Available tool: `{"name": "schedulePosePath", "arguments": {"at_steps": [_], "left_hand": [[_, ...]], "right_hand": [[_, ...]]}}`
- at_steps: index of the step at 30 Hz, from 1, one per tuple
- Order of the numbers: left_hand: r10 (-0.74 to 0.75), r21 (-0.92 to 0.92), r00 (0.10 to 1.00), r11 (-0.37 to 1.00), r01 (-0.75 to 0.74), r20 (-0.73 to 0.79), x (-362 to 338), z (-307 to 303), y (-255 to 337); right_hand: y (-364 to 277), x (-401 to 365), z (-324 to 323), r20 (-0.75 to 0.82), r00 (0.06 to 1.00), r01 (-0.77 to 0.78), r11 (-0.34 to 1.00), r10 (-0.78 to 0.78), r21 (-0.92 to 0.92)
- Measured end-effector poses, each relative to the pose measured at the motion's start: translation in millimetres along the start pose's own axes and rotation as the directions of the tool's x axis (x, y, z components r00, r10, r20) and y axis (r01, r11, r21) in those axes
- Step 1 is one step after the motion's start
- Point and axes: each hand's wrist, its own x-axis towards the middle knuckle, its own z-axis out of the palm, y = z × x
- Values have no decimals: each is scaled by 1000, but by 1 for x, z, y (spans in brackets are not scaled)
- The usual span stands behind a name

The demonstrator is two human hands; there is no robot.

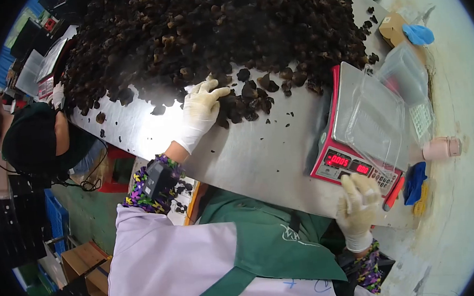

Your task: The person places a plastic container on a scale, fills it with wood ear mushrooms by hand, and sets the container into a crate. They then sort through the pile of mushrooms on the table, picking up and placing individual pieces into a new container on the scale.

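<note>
Left hand point(202, 110), white glove, lies flat with fingers spread apart, palm down on the near fringe of the dark dried pieces point(247, 98). It clamps nothing; the fingertips just touch the loose ones. Those pieces are the outer edge of a big pile point(211, 27) that covers the far half of the steel counter point(260, 160), with a few crumbs scattered nearer.

Handling, as a judgement: the pieces look shrivelled and dry (some kind of fungus, can't tell which), so probably very light, brittle and prone to shedding bits. Raking or scooping a loose handful looks easier than pinching single pieces, and they should slide readily on the smooth metal.

Right hand point(357, 208), also gloved, sits at the counter's near edge, touching the front corner of the red scale point(343, 164). Its fingers are curled, and whether they grip anything cannot be told. A red pen-like thing point(395, 192) lies just beside it.

Containers: a clear plastic tray point(374, 120) sits on the scale platter and looks empty; the scale's digits are lit but too small to read. More clear containers point(404, 73) stand just beyond the scale, contents not readable. A cardboard box point(392, 27) with a blue glove point(418, 34) next to it lies further off, and a pink object point(442, 147) sits right of the scale.

Far left, a second person in a black cap point(30, 139) has a gloved hand point(57, 95) at the pile's other side.
</note>
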Motion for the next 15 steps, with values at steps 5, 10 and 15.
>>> {"name": "schedulePosePath", "arguments": {"at_steps": [5, 10, 15], "left_hand": [[3, -102, 992, 995, -16, -130, 8, -5, -3], [-372, -596, 914, 702, 391, 162, 5, -15, -8], [77, -29, 997, 997, -76, 21, 9, -9, -5]], "right_hand": [[-41, 20, 55, 27, 999, 17, 969, -24, 248], [-63, 43, 100, 69, 998, -22, 903, -9, 429], [-74, 60, 134, 107, 991, -121, 852, 77, 510]]}}
